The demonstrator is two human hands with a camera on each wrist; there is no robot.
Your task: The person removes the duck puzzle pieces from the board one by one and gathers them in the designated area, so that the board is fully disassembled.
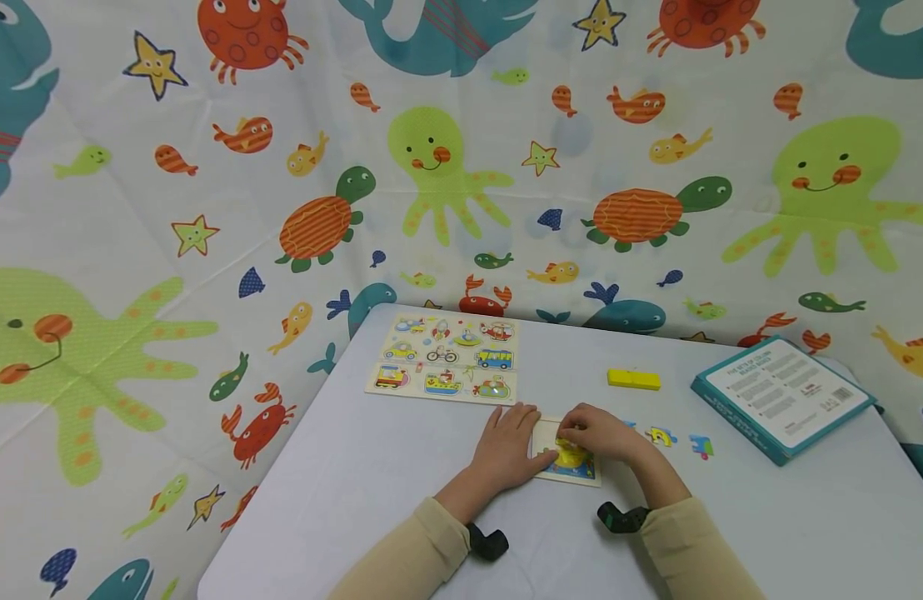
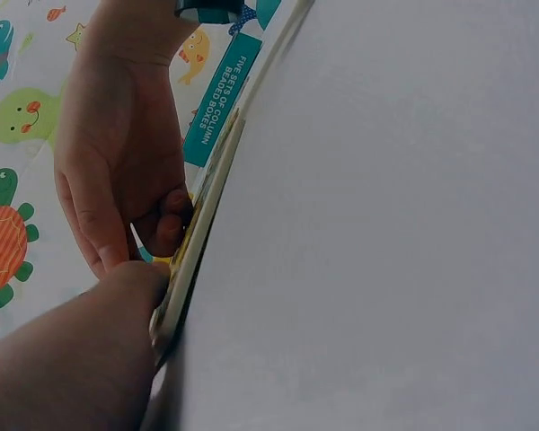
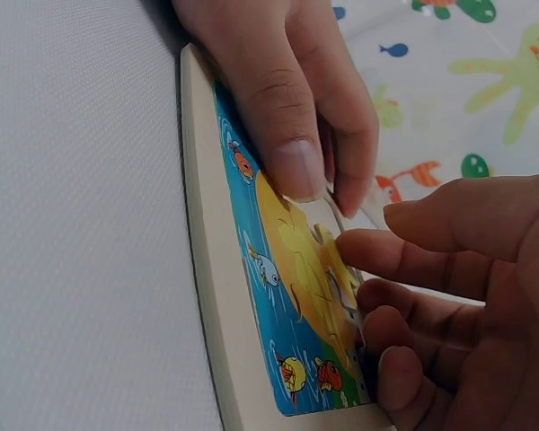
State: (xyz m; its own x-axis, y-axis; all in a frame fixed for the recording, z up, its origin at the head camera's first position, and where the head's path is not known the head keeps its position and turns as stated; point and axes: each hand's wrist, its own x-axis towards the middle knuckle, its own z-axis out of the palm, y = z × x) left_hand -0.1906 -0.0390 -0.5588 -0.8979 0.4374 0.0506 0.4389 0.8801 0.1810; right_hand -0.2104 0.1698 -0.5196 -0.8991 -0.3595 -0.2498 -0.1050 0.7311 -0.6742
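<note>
A small wooden jigsaw puzzle (image 1: 542, 431) with a yellow duck, blue water and fish lies on the white table. My left hand (image 1: 504, 447) rests along its left edge, fingers stretched out and thumb pressing the printed surface. Over the puzzle's upper part, my right hand (image 1: 610, 434) has its fingers curled at a yellow puzzle piece (image 3: 334, 260); its index fingertip touches the piece in the right wrist view. Part of the pale tray bed shows beside that piece. Loose puzzle pieces (image 1: 661, 436) lie right of the right hand, one partly hidden behind it.
A peg board of vehicles (image 1: 441, 357) lies at the back left. Behind the right hand is a yellow block (image 1: 634, 380). A teal and white box (image 1: 784, 398) sits at the right. A sea-animal cloth (image 1: 461, 167) hangs behind the table (image 1: 319, 492).
</note>
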